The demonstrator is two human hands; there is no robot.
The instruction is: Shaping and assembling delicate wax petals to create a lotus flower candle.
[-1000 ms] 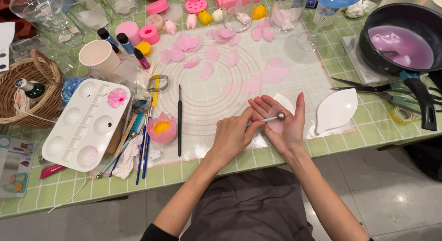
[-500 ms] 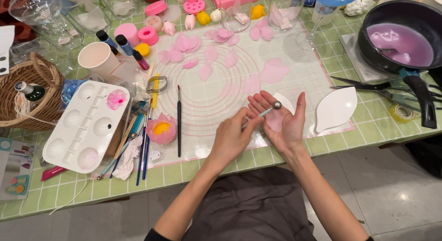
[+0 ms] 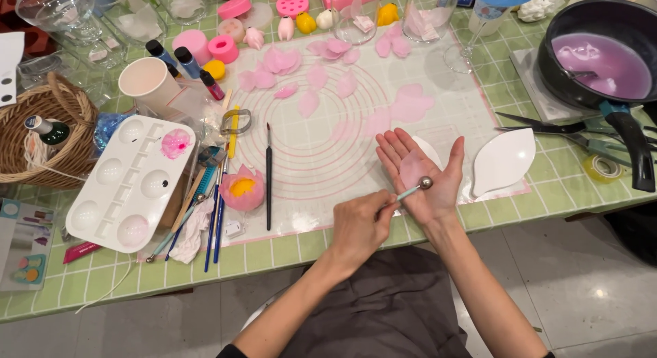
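My right hand (image 3: 421,173) lies palm up over the pale silicone mat (image 3: 356,132), with a thin pink petal (image 3: 413,170) resting flat on the palm. My left hand (image 3: 359,224) grips the handle of a ball-tipped shaping tool (image 3: 417,188), and its metal ball presses on the petal near the heel of the right palm. Several loose pink petals (image 3: 308,101) lie scattered on the mat beyond the hands. A finished pink flower with a yellow centre (image 3: 241,188) sits at the mat's left edge.
A white leaf-shaped dish (image 3: 503,161) is right of my hand. A black pan of lilac liquid (image 3: 602,57) and scissors (image 3: 554,129) sit far right. A white paint palette (image 3: 130,183), brushes (image 3: 268,173), a paper cup (image 3: 145,84) and a wicker basket (image 3: 41,136) are left.
My left hand has drawn back toward the table edge and the ball tip slid from the fingers down to the heel of the palm. My right hand has opened flat.
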